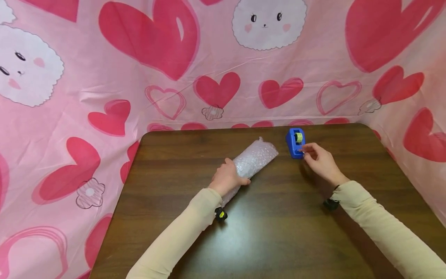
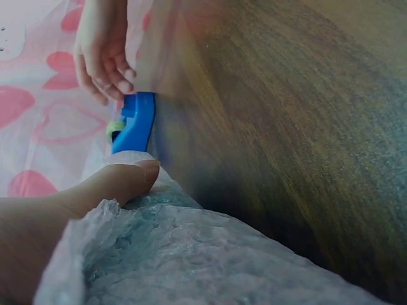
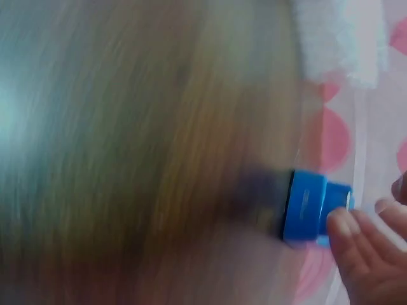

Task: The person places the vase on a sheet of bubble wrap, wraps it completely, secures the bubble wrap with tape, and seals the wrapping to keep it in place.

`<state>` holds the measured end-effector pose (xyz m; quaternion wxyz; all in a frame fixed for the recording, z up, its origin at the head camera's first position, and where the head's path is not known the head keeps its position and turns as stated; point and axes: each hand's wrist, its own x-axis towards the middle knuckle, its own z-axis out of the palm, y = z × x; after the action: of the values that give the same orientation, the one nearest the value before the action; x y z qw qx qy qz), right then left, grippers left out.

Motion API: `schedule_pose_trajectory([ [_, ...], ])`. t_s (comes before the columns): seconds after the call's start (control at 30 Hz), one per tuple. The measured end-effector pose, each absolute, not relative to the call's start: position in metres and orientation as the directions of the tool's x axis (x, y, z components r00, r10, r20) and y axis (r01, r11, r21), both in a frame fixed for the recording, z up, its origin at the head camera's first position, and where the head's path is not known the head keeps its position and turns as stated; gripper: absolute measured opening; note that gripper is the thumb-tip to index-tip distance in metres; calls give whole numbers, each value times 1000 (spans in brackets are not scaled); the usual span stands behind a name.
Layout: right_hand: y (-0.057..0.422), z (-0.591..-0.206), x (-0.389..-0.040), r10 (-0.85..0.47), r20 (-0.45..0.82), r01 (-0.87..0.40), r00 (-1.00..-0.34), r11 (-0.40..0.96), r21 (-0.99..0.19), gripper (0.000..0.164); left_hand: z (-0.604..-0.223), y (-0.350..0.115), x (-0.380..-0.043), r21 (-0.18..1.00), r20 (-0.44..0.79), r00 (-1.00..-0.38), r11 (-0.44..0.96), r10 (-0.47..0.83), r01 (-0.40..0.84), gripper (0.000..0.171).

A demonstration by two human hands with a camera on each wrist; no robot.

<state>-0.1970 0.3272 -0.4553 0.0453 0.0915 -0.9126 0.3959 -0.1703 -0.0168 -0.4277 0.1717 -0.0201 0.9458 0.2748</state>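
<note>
A roll of bubble wrap (image 1: 256, 157) lies slantwise on the table, its contents not visible. My left hand (image 1: 226, 177) grips it near its lower end, the thumb on the near side and the fingers across the far side. In the left wrist view that thumb (image 2: 121, 181) presses on the bubble wrap (image 2: 210, 260). A blue tape dispenser (image 1: 296, 154) with a yellowish tape roll (image 1: 298, 137) stands to the right. My right hand (image 1: 322, 161) is at the dispenser's front end, fingers loosely bent. In the right wrist view, fingertips (image 3: 342, 222) overlap the dispenser (image 3: 305, 206); contact is unclear.
The brown wooden table (image 1: 278, 232) carries both things. A pink cloth (image 1: 240, 62) with hearts hangs behind the table and along its sides. The dispenser stands near the table's back edge. A black wrist device (image 1: 220, 214) sits at my left cuff.
</note>
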Motion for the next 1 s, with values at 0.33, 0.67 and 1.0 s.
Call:
schedule_pose_trajectory([
  [0.33, 337, -451, -203, -139, 151, -206, -979, 667, -716, 34, -430, -18, -170, 496, -337, -941, 856, 38, -143, 96],
  [0.67, 332, -451, -214, -37, 135, -120, -990, 725, -679, 32, -429, -15, -169, 494, -327, -944, 858, 33, -141, 96],
  [1.0, 322, -450, -215, -25, 142, -125, -990, 637, -761, 21, -431, -16, -170, 497, -315, -948, 858, 37, -132, 95],
])
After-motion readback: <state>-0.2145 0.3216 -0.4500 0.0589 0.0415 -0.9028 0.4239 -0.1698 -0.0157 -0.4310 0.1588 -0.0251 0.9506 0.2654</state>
